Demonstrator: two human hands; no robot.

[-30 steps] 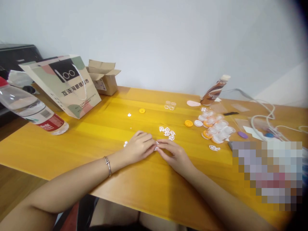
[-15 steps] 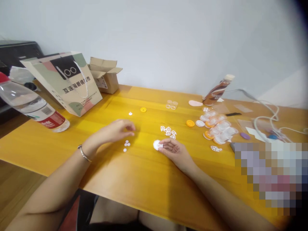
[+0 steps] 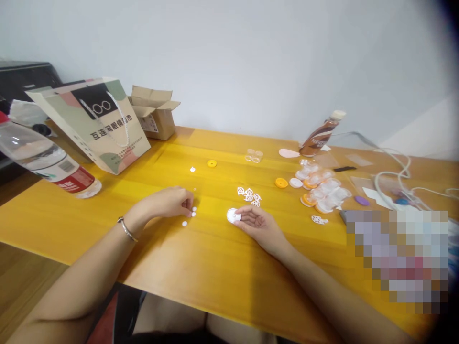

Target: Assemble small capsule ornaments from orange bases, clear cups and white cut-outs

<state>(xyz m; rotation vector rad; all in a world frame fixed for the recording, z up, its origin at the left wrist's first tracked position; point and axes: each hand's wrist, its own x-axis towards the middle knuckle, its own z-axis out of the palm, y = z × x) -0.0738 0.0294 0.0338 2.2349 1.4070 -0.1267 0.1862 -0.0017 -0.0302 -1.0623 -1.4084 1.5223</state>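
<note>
My left hand (image 3: pixel 178 203) reaches down to the table with thumb and fingers closed together. Its fingertips are among several small white discs (image 3: pixel 194 214), and whatever they pinch is hidden. A larger white round disc (image 3: pixel 232 215) with a raised rim is held at its right edge by my right hand (image 3: pixel 258 223), between thumb and fingers, low over the table. Just behind my right hand lie several white openwork wheel-like pieces (image 3: pixel 249 195). A small white piece (image 3: pixel 192 169) and a yellow disc with a centre hole (image 3: pixel 212 163) lie farther back.
To the right are stacked clear and orange round cases (image 3: pixel 322 191), an orange disc (image 3: pixel 281 183), a brown drink bottle (image 3: pixel 322 135) and cables (image 3: pixel 390 174). Clear rings (image 3: pixel 254 155) lie at the back. A water bottle (image 3: pixel 53 162), paper bag (image 3: pixel 96 124) and cardboard box (image 3: pixel 158 114) stand left.
My left hand has come down onto the small white discs, its fingers closing, and the discs by it have shifted. My right hand still holds the larger white disc.
</note>
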